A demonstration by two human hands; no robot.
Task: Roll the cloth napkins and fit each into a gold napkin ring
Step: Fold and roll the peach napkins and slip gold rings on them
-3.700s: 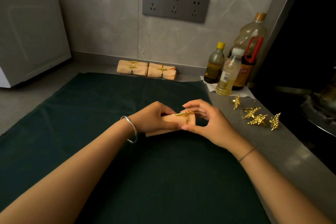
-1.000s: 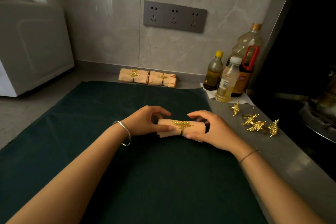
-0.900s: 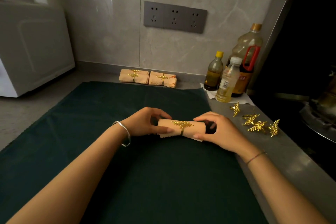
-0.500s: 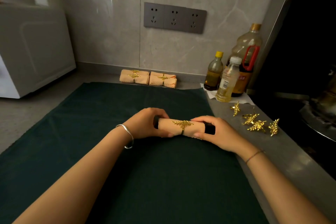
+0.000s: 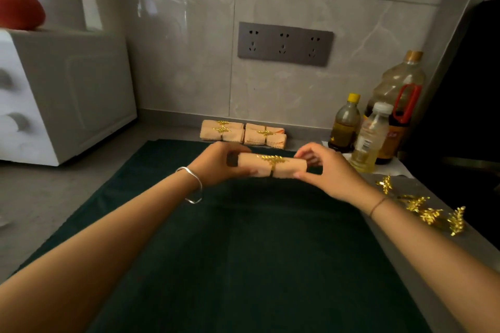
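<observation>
Two hands hold one rolled napkin [image 5: 270, 167] level over the far part of the dark green cloth [image 5: 243, 251] on the counter [image 5: 54, 192]. The left hand [image 5: 216, 166] is curled round its left end, the right hand [image 5: 328, 173] pinches its right end between thumb and fingertips. A gold napkin ring [image 5: 272, 162] sits round its middle. Finished rolls [image 5: 242, 134] lie by the far wall; spare rings [image 5: 430, 213] lie to the right.

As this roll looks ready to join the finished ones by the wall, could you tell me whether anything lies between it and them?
Nothing visible does. The ringed napkin, held by the left hand and right hand, has only bare green cloth before the finished rolls.
</observation>
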